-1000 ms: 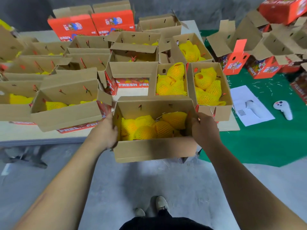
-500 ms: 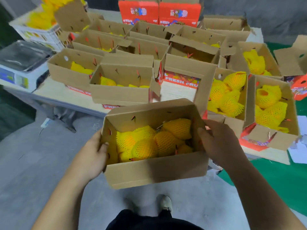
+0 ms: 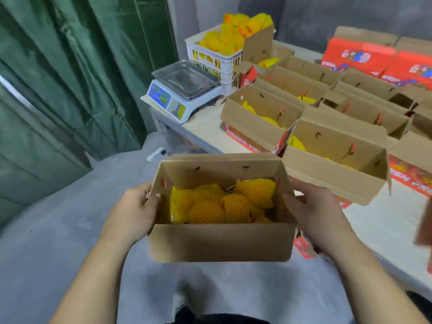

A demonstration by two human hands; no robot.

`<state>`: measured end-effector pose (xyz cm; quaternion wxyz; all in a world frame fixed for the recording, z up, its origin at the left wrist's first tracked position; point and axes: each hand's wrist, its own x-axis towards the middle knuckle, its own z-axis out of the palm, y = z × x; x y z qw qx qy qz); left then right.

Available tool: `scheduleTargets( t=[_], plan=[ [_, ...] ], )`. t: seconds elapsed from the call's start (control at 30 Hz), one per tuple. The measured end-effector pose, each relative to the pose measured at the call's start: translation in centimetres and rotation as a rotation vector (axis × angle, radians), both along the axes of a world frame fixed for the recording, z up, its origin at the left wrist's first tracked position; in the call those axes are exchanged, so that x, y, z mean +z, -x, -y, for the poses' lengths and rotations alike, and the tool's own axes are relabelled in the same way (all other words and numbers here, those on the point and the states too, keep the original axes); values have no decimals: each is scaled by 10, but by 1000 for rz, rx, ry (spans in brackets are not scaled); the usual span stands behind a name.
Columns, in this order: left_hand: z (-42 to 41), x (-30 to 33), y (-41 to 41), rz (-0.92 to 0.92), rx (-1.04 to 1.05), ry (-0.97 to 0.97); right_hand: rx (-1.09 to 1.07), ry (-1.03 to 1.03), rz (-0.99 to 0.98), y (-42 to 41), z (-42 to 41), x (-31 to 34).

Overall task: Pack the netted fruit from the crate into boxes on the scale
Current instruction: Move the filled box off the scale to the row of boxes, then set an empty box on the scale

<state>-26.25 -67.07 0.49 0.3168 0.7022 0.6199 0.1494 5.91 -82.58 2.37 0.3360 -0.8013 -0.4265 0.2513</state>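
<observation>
I hold an open cardboard box [image 3: 219,244] in the air over the floor, in front of the table. Several fruits in yellow foam netting [image 3: 231,202] lie inside it. My left hand [image 3: 135,211] grips the box's left end and my right hand [image 3: 315,213] grips its right end. A white digital scale [image 3: 184,90] with a bare metal pan stands on the table's near left corner. Behind it, a white plastic crate [image 3: 210,59] is heaped with netted fruit.
Rows of open cardboard boxes [image 3: 332,146], some with netted fruit, cover the table [image 3: 210,134] to the right. Red printed boxes [image 3: 374,57] stand at the back. A green curtain [image 3: 70,66] hangs on the left. A power strip [image 3: 155,154] lies on the grey floor.
I have turned left with the box held in both hands. The scale and the fruit crate have come into view, and the green mat and filled boxes on the right have gone out of view.
</observation>
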Motion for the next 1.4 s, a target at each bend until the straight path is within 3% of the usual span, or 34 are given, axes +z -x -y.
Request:
scheduleTargets(
  t=[0.27, 0.5, 0.67, 0.87, 1.2, 1.4],
  plan=[
    [-159, 32, 79, -11, -47, -76, -84, -131, -124, 82, -157, 1],
    [-323, 41, 73, 62, -53, -103, -87, -177, -149, 79, -318, 6],
    [-454, 64, 42, 49, -108, -99, -72, -170, -37, 43, -450, 25],
    [-611, 84, -25, 39, -256, -183, -203, -144, 60, -7, -565, 47],
    [-822, 60, -156, 112, -613, -106, -549, -35, 174, -28, -689, 24],
    [-894, 28, -194, 6, -803, -35, -734, 128, 95, -5, -742, 12]
  ],
)
